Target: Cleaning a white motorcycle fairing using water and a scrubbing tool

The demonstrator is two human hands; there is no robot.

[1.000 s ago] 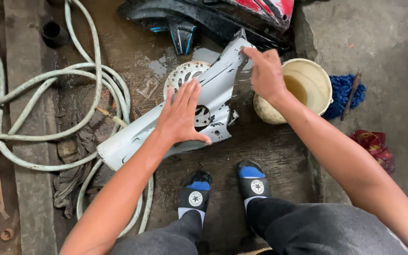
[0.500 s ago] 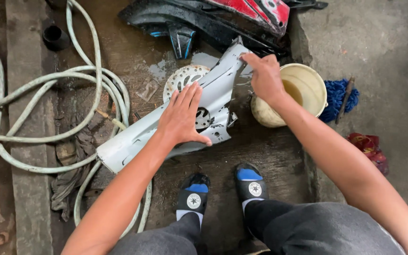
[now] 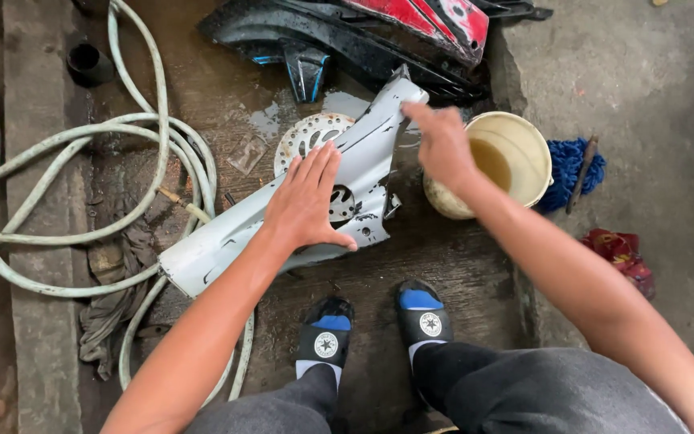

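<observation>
Brake disc (image 3: pixel 308 133) half under white panel (image 3: pixel 283 217); hose (image 3: pixel 82 137) cut off at left edge.

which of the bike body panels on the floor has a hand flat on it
The long white panel: the left hand lies flat on its middle. The black panel and red panel lie untouched at the top.

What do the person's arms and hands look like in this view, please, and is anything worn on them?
Both arms are bare from above the elbow down, with no sleeves in sight. The left hand and the right hand wear no gloves, and no rings, watch or bracelets show on the fingers or wrists. The right hand looks slightly motion-blurred.
</observation>
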